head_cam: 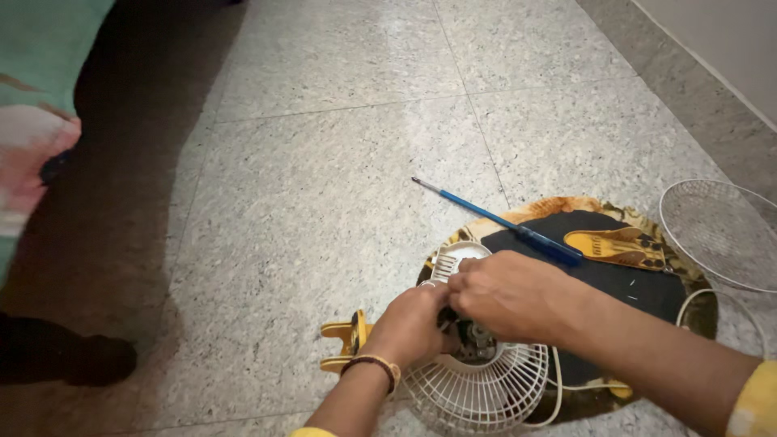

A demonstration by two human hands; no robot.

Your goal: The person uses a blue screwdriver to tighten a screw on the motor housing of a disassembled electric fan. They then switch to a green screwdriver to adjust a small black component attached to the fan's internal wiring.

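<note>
Near the bottom edge, on the speckled floor (324, 162), both the left hand (409, 324) and right hand (506, 293) clench around the motor (476, 344) above a white fan grille (486, 388); a blue screwdriver (502, 220) lies just beyond; a wire guard (720, 235) sits far right.

Colours and patterns: the floor (324, 162) is showing speckled grey stone tiles with thin dark joints. The fan grille (486, 388) is appearing white, in radiating ribs, as is the wire guard (720, 235) (fine mesh). The screwdriver (506, 222) is showing a blue handle. The round mat (599, 267) is showing black with a mottled gold-brown border. The pliers (619, 247) and a bracket (344, 344) are showing yellow. The wrist band (376, 364) is looking golden.
</note>
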